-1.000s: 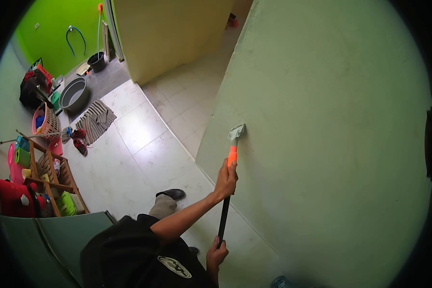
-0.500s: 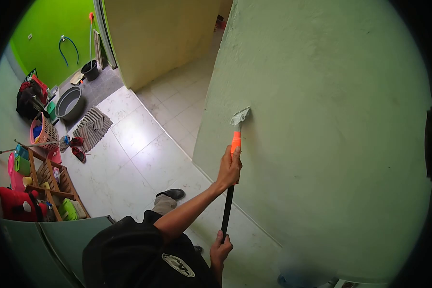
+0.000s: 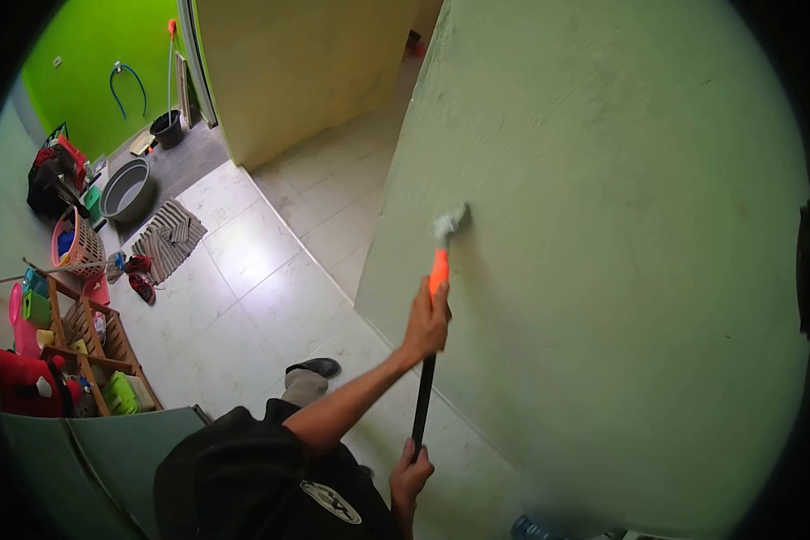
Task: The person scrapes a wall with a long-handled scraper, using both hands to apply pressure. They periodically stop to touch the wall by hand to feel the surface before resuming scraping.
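A black pole (image 3: 425,396) with an orange upper section (image 3: 438,270) slants up in front of the pale green wall (image 3: 603,270). Its small whitish head (image 3: 448,222) is blurred and appears to be against the wall, with a faint shadow beside it. Just below the orange section, my left hand (image 3: 427,319) is wrapped round the pole. Lower down, my right hand (image 3: 411,472) grips the pole near its bottom end.
White floor tiles (image 3: 243,261) run left of the wall. At the left stand a wooden rack (image 3: 94,333), a pink basket (image 3: 81,245), a grey tub (image 3: 126,191) and a black bucket (image 3: 167,130). A striped mat (image 3: 169,241) and red shoes (image 3: 141,286) lie nearby.
The pole and both my hands have shifted very slightly left and down in view. The pole's head now looks more blurred. My grip is the same.
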Demonstrator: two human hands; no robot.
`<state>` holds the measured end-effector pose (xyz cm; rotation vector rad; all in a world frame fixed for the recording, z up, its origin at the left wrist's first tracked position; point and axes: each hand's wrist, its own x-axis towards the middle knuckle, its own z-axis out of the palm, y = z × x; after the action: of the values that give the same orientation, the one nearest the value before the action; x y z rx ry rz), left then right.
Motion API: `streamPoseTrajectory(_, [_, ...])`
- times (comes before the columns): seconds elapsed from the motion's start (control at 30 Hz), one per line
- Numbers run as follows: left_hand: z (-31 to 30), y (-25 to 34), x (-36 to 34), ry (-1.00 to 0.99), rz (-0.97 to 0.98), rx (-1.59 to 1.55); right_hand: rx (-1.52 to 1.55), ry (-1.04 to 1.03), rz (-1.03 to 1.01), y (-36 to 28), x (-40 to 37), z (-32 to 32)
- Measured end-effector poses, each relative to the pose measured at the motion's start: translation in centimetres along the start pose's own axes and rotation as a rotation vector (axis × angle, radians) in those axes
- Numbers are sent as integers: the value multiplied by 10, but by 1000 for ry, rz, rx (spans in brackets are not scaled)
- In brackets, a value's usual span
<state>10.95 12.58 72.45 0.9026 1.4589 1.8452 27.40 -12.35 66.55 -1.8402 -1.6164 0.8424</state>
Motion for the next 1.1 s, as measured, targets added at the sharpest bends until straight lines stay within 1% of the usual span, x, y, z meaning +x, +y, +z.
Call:
streamPoseTrajectory(0.03, [-13, 19, 6, -42, -124, -39, -44, 18, -6, -17, 6, 1])
streamPoseTrajectory(0.07, [-16, 36, 11, -86, -234, -86, -52, 9, 10, -22, 1, -5])
streamPoseTrajectory(0.1, [-10, 42, 22, -93, -228, -107, -45, 15, 8, -31, 8, -6])
streamPoseTrajectory(0.17, [-13, 44, 9, -97, -280, -129, -21, 7, 43, -30, -9, -9])
streamPoseTrajectory(0.2, [-6, 25, -1, -73, -155, -70, 18, 38, 69, -25, -12, 1])
streamPoseTrajectory(0.27, [9, 4, -29, -117, -87, -48, 71, 94, 118, 2, -34, 11])
streamPoseTrajectory(0.3, [8, 9, -32, -154, -157, -69, 84, 106, 87, 9, -37, 11])
streamPoseTrajectory(0.37, [1, 22, -36, -243, -281, -103, 71, 85, 88, 19, -41, 12])
streamPoseTrajectory(0.4, [-1, 23, -33, -241, -254, -74, 73, 81, 80, 19, -35, 14])
streamPoseTrajectory(0.43, [0, 22, -31, -241, -226, -45, 72, 100, 26, 19, -28, 18])
streamPoseTrajectory(0.5, [5, 17, -32, -231, -179, -36, 62, 136, -49, 23, -36, 23])
streamPoseTrajectory(0.57, [7, 16, -34, -220, -136, -60, 28, 108, -5, 24, -31, 9])
streamPoseTrajectory(0.67, [18, 24, -42, -189, -211, -165, -32, 54, 120, 31, -18, -29])
streamPoseTrajectory(0.7, [26, 20, -44, -164, -189, -211, -58, 64, 117, 32, -18, -42])
streamPoseTrajectory(0.73, [31, 20, -47, -166, -210, -199, -82, 75, 109, 29, -17, -48])
streamPoseTrajectory(0.77, [35, 18, -54, -163, -230, -188, -87, 76, 81, 38, -21, -50])
streamPoseTrajectory(0.83, [38, 7, -65, -168, -253, -177, -29, 80, 121, 47, -27, -47])
streamPoseTrajectory(0.9, [40, -8, -58, -99, -184, -120, -37, 67, 158, 51, -27, -41])
streamPoseTrajectory(0.93, [35, -4, -54, -69, -149, -84, -61, 114, 91, 45, -22, -30])
streamPoseTrajectory(1.0, [18, 3, -21, -21, -135, -89, -105, 79, 38, 25, -2, -17])
streamPoseTrajectory(1.03, [8, 16, -11, -71, -183, -122, -90, 54, 35, 5, 5, -18])
streamPoseTrajectory(1.07, [2, 27, -9, -120, -233, -156, -135, 51, 56, 2, -4, -22])
streamPoseTrajectory(1.1, [4, 29, -2, -116, -219, -158, -169, 67, 60, -3, 0, -21])
